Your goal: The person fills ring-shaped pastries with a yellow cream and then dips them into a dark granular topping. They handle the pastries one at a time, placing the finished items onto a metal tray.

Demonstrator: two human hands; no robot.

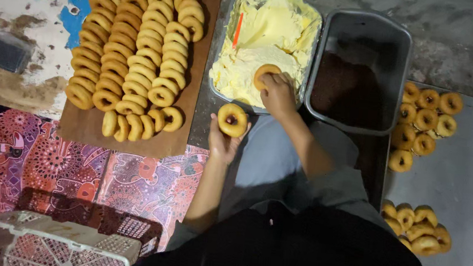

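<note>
The left hand (223,143) grips one ring doughnut (232,120), golden brown with a dark hole, fingers closed under its lower edge, just below the cream tub (226,45). At one o'clock from it, the right hand (278,93) presses a second doughnut (266,75) flat into the pale yellow cream (269,32), fingers closed on its rim. An orange stick (237,30) stands in the cream. At three o'clock sits one grey tub (396,67) of dark brown sprinkles (347,91). Plain doughnuts lie in about five overlapping rows on the brown board (194,88) at ten o'clock, too many to count. The metal tray (468,184) at three o'clock holds two clusters: about nine upper doughnuts (425,119), about seven lower doughnuts (418,228).
</note>
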